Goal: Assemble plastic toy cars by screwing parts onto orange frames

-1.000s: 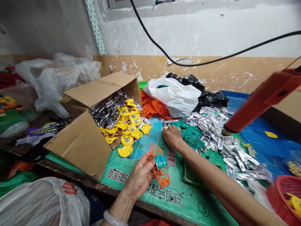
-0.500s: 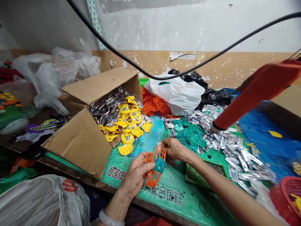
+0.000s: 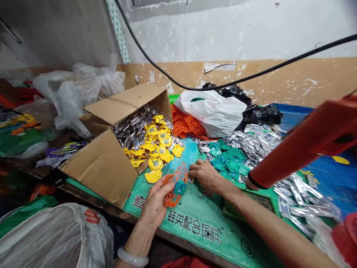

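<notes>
My left hand (image 3: pixel 154 204) pinches an orange openwork plastic frame (image 3: pixel 170 203) between thumb and fingers, above the green printed sheet. A teal-green plastic piece (image 3: pixel 180 187) sits across the middle of this frame. Just right of the frame is my right hand (image 3: pixel 206 175), its fingers curled and drawn together. A small silvery bit shows beneath the fingertips, but what they grip is mostly hidden. Beyond the right hand lies a pile of teal-green pieces (image 3: pixel 230 160), with shiny silver pieces (image 3: pixel 258 139) heaped behind and beside it.
A tipped cardboard box (image 3: pixel 102 167) spills silver pieces and yellow pieces (image 3: pixel 156 163). Orange frames (image 3: pixel 188 124) lie by a white plastic bag (image 3: pixel 213 111). At right, another person's red sleeve (image 3: pixel 298 149) reaches over a green basket (image 3: pixel 228 210). A black cable (image 3: pixel 242 79) hangs across.
The right hand has moved away from the orange frame's upper end, leaving a small gap. The other person's red sleeve has come lower and nearer. The whole view has shifted slightly.
</notes>
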The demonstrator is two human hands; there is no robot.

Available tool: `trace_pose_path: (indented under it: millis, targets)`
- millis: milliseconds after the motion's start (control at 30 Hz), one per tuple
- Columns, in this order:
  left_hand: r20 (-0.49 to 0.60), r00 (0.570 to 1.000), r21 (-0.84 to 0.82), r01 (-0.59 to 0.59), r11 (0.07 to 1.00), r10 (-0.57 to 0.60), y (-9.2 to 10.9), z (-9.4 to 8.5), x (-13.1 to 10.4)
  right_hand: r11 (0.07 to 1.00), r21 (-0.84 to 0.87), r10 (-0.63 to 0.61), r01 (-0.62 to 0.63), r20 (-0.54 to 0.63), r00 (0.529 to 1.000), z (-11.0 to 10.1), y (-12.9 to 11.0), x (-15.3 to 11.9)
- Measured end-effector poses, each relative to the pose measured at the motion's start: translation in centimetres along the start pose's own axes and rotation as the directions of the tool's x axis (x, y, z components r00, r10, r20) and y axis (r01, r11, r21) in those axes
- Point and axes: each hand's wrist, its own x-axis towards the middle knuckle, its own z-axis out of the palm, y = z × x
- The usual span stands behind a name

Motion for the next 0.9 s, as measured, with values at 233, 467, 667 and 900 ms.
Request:
trace_pose_path:
  millis: [233, 467, 667, 900]
  targets:
    - [0.058, 0.998, -0.052, 0.001, 0.999, 0.002, -0.5, 0.1, 0.0, 0.996, 0.043, 0.077, -0.076, -0.027, 0.997, 0.4, -1.9, -0.6]
    - [0.11, 0.992, 0.019, -0.067, 0.998, 0.064, -1.2, 0.5, -0.5, 0.906, 0.361, 0.279, -0.222, -0.114, 0.954, -0.7, -1.9, -4.0]
    - [0.264, 0.964, 0.175, -0.077, 0.982, 0.029, -2.2, 1.7, -1.1, 0.195, 0.974, 0.293, 0.112, -0.167, 0.941, -1.8, -4.9, -6.7]
    - [0.334, 0.942, 0.302, -0.133, 0.944, 0.026, -2.7, 1.8, -1.9, 0.325, 0.928, 0.405, 0.18, -0.309, 0.86, -0.9, -5.6, -7.4]
